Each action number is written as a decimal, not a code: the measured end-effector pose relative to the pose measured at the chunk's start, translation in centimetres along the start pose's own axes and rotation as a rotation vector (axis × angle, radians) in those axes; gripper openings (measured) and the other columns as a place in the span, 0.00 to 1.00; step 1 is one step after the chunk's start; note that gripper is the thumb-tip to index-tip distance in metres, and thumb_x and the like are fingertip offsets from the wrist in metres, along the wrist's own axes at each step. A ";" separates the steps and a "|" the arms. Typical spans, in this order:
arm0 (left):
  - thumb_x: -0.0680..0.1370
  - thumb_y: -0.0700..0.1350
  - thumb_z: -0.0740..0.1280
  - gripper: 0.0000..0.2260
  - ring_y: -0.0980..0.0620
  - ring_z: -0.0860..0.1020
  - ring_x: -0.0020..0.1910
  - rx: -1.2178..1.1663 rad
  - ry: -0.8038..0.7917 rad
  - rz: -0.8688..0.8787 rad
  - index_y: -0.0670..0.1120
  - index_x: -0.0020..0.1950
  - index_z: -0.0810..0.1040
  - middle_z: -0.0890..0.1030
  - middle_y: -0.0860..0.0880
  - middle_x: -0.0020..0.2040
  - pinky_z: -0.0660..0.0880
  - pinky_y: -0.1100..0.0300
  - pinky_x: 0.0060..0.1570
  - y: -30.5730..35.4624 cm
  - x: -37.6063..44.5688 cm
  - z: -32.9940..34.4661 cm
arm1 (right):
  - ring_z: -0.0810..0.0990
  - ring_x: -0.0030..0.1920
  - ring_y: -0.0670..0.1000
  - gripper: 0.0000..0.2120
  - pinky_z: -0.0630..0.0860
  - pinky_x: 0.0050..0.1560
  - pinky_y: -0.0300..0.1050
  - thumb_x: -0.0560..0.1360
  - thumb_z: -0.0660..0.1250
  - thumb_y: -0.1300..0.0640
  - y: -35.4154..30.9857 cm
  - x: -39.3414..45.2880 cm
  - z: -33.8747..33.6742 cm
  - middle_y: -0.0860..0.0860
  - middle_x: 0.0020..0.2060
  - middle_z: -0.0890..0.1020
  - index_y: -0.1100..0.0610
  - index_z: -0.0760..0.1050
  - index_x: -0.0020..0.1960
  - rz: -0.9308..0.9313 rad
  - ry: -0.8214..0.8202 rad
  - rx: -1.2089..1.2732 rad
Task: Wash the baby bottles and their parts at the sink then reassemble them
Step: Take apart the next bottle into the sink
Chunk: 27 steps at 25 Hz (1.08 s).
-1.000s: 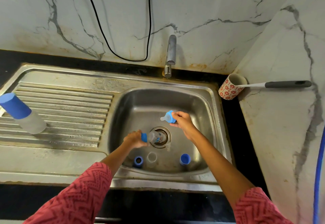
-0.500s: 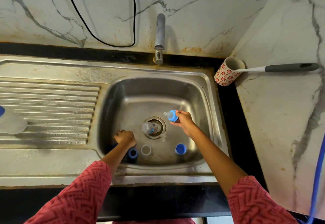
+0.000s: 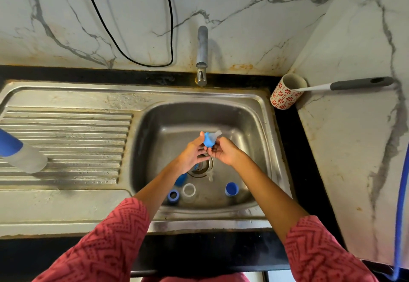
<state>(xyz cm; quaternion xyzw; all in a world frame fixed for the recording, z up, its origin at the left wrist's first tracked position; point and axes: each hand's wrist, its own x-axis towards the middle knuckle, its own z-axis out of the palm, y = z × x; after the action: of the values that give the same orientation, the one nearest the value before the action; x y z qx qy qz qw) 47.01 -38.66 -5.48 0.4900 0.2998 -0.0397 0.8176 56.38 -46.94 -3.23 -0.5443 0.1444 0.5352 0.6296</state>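
A: We hold the teat [image 3: 209,139] between both hands over the basin: our right hand [image 3: 223,152] pinches its blue collar from the right, fingers curled under it, and our left hand [image 3: 192,152] lies against its left side with the fingers nearly straight.

B: So the left only presses on it?

A: That is how we see it; the thumb is hidden, so we cannot tell more. The clear tip of the teat points up and to the right, toward the back wall of the sink [image 3: 261,113].

B: And what lies below our hands?

A: The drain [image 3: 204,167], with something small and blue in it, partly hidden by our left hand. Near the front wall we see a blue ring [image 3: 173,195], just beside it a clear ring [image 3: 188,189], and behind them a blue part [image 3: 181,179] half hidden by our left forearm. A blue cap [image 3: 231,189] sits apart, on the right of the floor.

B: The bottle?

A: One bottle [image 3: 24,156] lies on its side on the ribbed drainboard [image 3: 77,140] at the far left, its blue cap toward the edge of view. The tap [image 3: 202,53] stands at the back; we see no water from it. A patterned cup [image 3: 286,92] in the right corner holds a brush with a grey handle [image 3: 358,83].
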 end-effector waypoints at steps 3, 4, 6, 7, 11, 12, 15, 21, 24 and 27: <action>0.81 0.57 0.54 0.22 0.48 0.78 0.56 0.004 0.012 0.038 0.43 0.66 0.72 0.77 0.41 0.57 0.76 0.57 0.56 0.0 -0.1 0.1 | 0.81 0.33 0.52 0.11 0.78 0.28 0.37 0.81 0.53 0.64 -0.2 -0.8 0.0 0.60 0.40 0.78 0.65 0.74 0.47 0.025 -0.008 -0.134; 0.81 0.56 0.55 0.22 0.48 0.78 0.55 0.005 0.017 0.049 0.43 0.65 0.72 0.78 0.42 0.56 0.77 0.58 0.54 0.2 -0.2 0.0 | 0.81 0.36 0.52 0.12 0.79 0.31 0.39 0.81 0.54 0.62 -0.4 -1.1 -0.1 0.59 0.40 0.79 0.64 0.74 0.46 0.022 0.013 -0.222; 0.81 0.53 0.56 0.19 0.49 0.79 0.54 0.032 0.035 0.077 0.42 0.64 0.72 0.79 0.43 0.56 0.78 0.58 0.55 0.4 -0.6 -0.2 | 0.80 0.38 0.52 0.17 0.79 0.36 0.43 0.82 0.55 0.54 -0.9 -1.6 -0.5 0.58 0.39 0.80 0.63 0.74 0.43 -0.031 0.079 -0.366; 0.81 0.51 0.58 0.18 0.48 0.79 0.55 0.056 0.049 0.097 0.41 0.65 0.71 0.79 0.43 0.56 0.77 0.56 0.57 0.4 -0.7 -0.4 | 0.80 0.38 0.52 0.20 0.78 0.36 0.42 0.82 0.54 0.49 -1.2 -1.8 -0.7 0.57 0.38 0.80 0.62 0.74 0.43 -0.080 0.097 -0.418; 0.78 0.41 0.65 0.15 0.49 0.78 0.53 0.165 0.088 0.193 0.37 0.63 0.71 0.77 0.41 0.56 0.77 0.57 0.57 0.7 -1.3 -0.2 | 0.79 0.34 0.49 0.16 0.79 0.34 0.38 0.77 0.66 0.50 -2.0 -2.7 -0.8 0.58 0.42 0.81 0.64 0.77 0.52 -0.260 0.076 -0.737; 0.77 0.41 0.66 0.14 0.49 0.79 0.52 0.183 0.093 0.210 0.37 0.62 0.72 0.78 0.42 0.54 0.78 0.60 0.52 1.0 -1.5 0.0 | 0.79 0.35 0.49 0.14 0.80 0.37 0.37 0.76 0.68 0.55 -2.1 -2.7 -0.8 0.59 0.43 0.81 0.66 0.77 0.53 -0.301 0.085 -0.788; 0.77 0.43 0.66 0.09 0.55 0.80 0.38 0.252 0.159 0.254 0.40 0.54 0.74 0.78 0.46 0.43 0.78 0.68 0.36 1.9 -2.1 0.7 | 0.81 0.36 0.48 0.11 0.80 0.39 0.35 0.75 0.69 0.62 -2.4 -3.3 -0.5 0.59 0.43 0.81 0.69 0.77 0.53 -0.358 0.067 -0.738; 0.82 0.56 0.52 0.24 0.57 0.69 0.19 0.336 0.461 0.134 0.41 0.36 0.73 0.73 0.47 0.27 0.65 0.68 0.19 3.2 -1.9 1.9 | 0.79 0.27 0.44 0.08 0.78 0.35 0.34 0.75 0.67 0.65 -1.6 -3.7 1.0 0.59 0.36 0.81 0.71 0.78 0.49 -0.584 0.100 -0.761; 0.82 0.54 0.46 0.24 0.58 0.67 0.18 -0.018 0.149 -0.236 0.39 0.40 0.72 0.72 0.46 0.26 0.60 0.71 0.16 4.4 -2.1 1.1 | 0.79 0.30 0.47 0.06 0.78 0.36 0.36 0.75 0.67 0.65 -0.9 -3.7 1.0 0.61 0.38 0.83 0.67 0.81 0.46 -0.804 0.126 -0.981; 0.81 0.53 0.47 0.23 0.59 0.68 0.18 -0.162 -0.035 -0.414 0.39 0.41 0.72 0.72 0.48 0.26 0.60 0.73 0.15 4.7 -2.8 -0.1 | 0.80 0.37 0.52 0.06 0.79 0.40 0.45 0.74 0.66 0.65 -0.4 -3.7 0.6 0.58 0.39 0.83 0.65 0.82 0.44 -1.018 0.057 -1.183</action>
<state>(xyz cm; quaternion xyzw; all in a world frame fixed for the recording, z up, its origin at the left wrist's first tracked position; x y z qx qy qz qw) 46.32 -36.83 -0.38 0.3501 0.3820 -0.1913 0.8336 55.05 -48.28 -0.02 -0.8025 -0.4162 0.1541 0.3988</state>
